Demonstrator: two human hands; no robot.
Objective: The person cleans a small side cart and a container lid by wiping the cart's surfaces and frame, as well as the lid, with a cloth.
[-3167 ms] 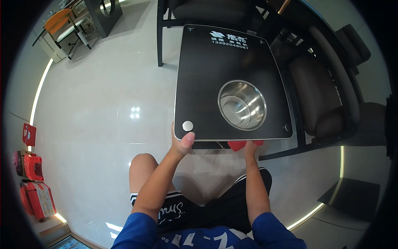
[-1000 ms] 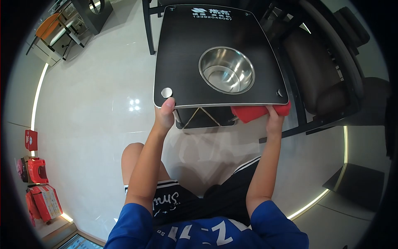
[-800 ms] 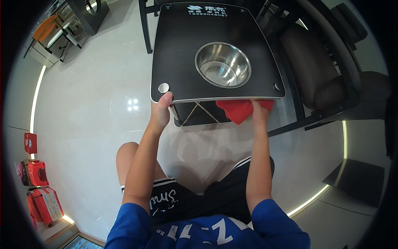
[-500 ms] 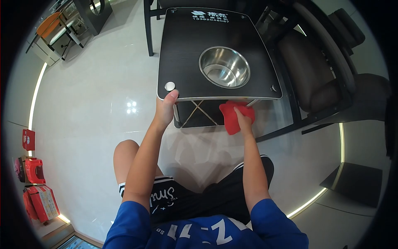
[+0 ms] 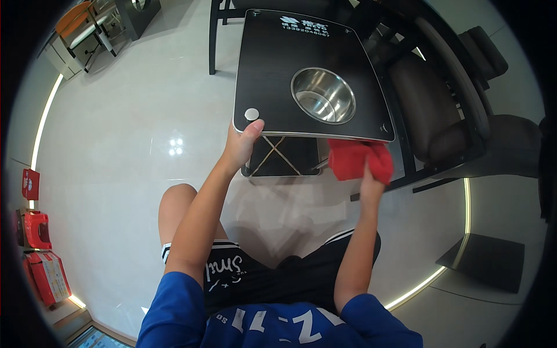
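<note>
A small black side table (image 5: 278, 75) with a metal rim stands before me, white lettering at its far end. A round stainless steel bowl (image 5: 323, 95) is set into its top. My left hand (image 5: 242, 144) grips the near left corner, thumb on top beside a silver round cap (image 5: 252, 114) and fingers hidden below. In my right hand (image 5: 372, 181) is a bunched red cloth (image 5: 354, 161), held just under the near right edge of the top; the fingers are partly covered by it. Crossed bars and a lower black shelf (image 5: 284, 164) show beneath the top.
Dark padded chairs (image 5: 426, 98) stand close on the right, one leg reaching toward the side table. Red boxes (image 5: 49, 275) and a red stool (image 5: 38, 230) sit at the far left. An orange-backed chair (image 5: 73, 24) is at the upper left. The floor (image 5: 116, 174) is glossy tile.
My right hand has moved right with the red cloth, toward the table's near right corner. My left hand keeps its hold on the left corner. The view has shifted slightly.
</note>
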